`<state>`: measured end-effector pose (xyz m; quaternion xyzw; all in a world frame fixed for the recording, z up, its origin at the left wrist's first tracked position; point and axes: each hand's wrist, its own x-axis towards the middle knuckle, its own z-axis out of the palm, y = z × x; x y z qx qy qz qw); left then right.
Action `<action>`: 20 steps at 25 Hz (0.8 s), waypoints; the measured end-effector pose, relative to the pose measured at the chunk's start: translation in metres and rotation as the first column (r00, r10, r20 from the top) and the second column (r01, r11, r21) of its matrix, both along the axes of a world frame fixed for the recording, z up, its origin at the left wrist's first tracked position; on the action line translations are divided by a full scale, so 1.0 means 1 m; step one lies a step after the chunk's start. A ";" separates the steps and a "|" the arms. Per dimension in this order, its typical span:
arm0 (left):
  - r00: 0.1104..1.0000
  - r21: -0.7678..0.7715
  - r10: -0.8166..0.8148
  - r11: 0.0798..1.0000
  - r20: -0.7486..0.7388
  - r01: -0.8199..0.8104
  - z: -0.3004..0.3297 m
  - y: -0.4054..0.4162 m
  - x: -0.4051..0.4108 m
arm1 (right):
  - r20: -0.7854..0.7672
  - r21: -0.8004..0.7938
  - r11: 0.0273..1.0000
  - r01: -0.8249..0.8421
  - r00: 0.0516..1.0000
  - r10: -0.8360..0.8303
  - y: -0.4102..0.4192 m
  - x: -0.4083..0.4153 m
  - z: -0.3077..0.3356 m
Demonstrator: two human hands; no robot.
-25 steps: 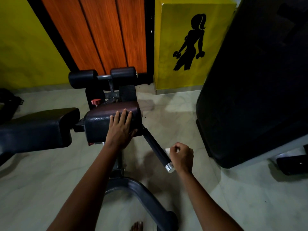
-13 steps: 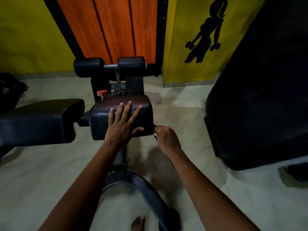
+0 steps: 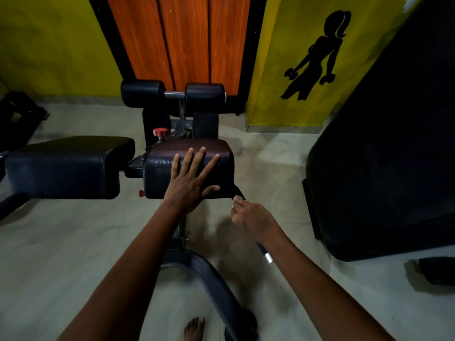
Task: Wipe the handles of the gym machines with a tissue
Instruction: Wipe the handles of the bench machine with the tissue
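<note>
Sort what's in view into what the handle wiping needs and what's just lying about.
In the job:
right hand, closed on the handle
black handle with metal end cap
left hand, flat on the brown pad

Lying about:
black seat pad
foam rollers
red knob
big black pad

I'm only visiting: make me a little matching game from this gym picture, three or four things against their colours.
Things:
1. knob
2. silhouette figure
3. door panels
4. handle tip

Colours:
A. orange-brown
B. silver
C. red
D. black

Pairs: 1-C, 2-D, 3-A, 4-B
</note>
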<state>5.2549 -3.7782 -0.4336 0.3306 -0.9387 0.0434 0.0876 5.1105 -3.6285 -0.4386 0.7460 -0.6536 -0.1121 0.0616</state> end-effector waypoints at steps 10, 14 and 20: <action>0.996 0.177 0.062 0.982 0.064 -0.072 0.026 0.020 -0.004 | 0.040 0.167 0.977 -0.133 0.991 0.128 0.054 0.009 0.021; 0.988 0.228 0.092 0.966 0.122 -0.118 0.040 0.030 -0.006 | -0.010 0.304 0.942 -0.145 0.988 0.155 0.076 0.010 0.026; 0.986 0.241 0.092 0.963 0.136 -0.123 0.047 0.035 -0.007 | 0.066 0.152 0.969 -0.193 0.981 0.184 0.083 -0.007 0.058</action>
